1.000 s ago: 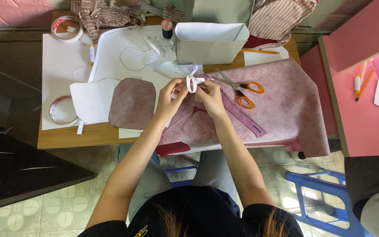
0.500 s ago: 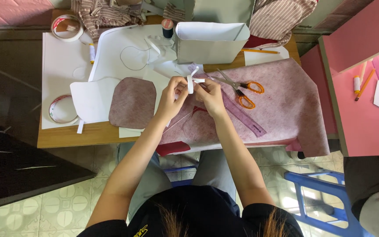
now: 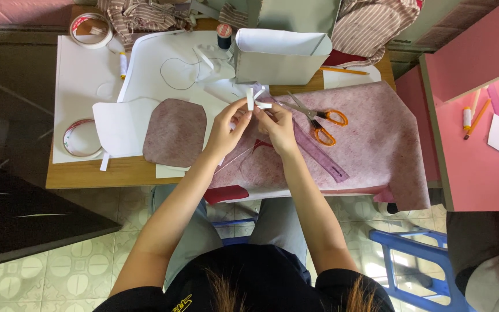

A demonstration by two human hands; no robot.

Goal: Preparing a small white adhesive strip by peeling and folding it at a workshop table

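Note:
My left hand [image 3: 226, 128] and my right hand [image 3: 276, 126] meet over the wooden table [image 3: 122, 173] and pinch a narrow white paper strip [image 3: 250, 98] between their fingertips. The strip stands upright and is pressed flat, with a short end sticking out toward the right. Under my hands lies a large sheet of pink mottled fabric [image 3: 376, 138]. Orange-handled scissors [image 3: 319, 119] lie on that fabric just right of my right hand. A transparent ruler [image 3: 321, 156] runs diagonally below the scissors.
A rounded pink fabric piece [image 3: 174, 133] lies left of my hands on white paper sheets [image 3: 82, 81]. Two tape rolls [image 3: 82, 138] [image 3: 90, 30] sit at the left. A folded white paper box [image 3: 281, 55], thread spool [image 3: 223, 34], pencil [image 3: 345, 70], blue stool [image 3: 417, 254] and pink table [image 3: 480, 115] surround.
The strip was a round loop between my fingers a second ago; now it is squeezed flat and held upright. My hands have stayed in place, and the view has shifted slightly.

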